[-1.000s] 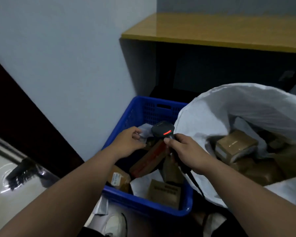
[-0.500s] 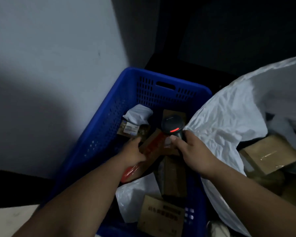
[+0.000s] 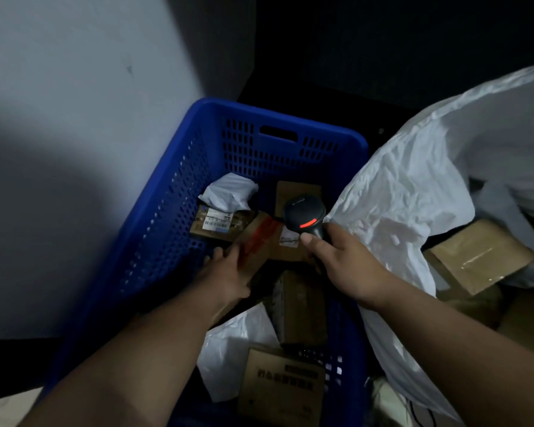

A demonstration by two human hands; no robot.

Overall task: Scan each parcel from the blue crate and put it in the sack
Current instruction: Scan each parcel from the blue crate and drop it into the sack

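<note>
This looks like a parcel sorting corner of a dim stockroom: a blue crate (image 3: 179,192) of taped cardboard parcels (image 3: 299,306), a handheld scanner (image 3: 304,217), and a white sack (image 3: 413,192) against a bare wall (image 3: 74,87).

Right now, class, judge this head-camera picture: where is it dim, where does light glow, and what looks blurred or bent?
Head view: dim overall, black beyond the blue crate; a soft shadow crosses the wall; the scanner shows a red glow, with red light on the cardboard parcel under the left hand; label print is too blurred to read; the crate's sides splay, wide-angle distortion.
</note>
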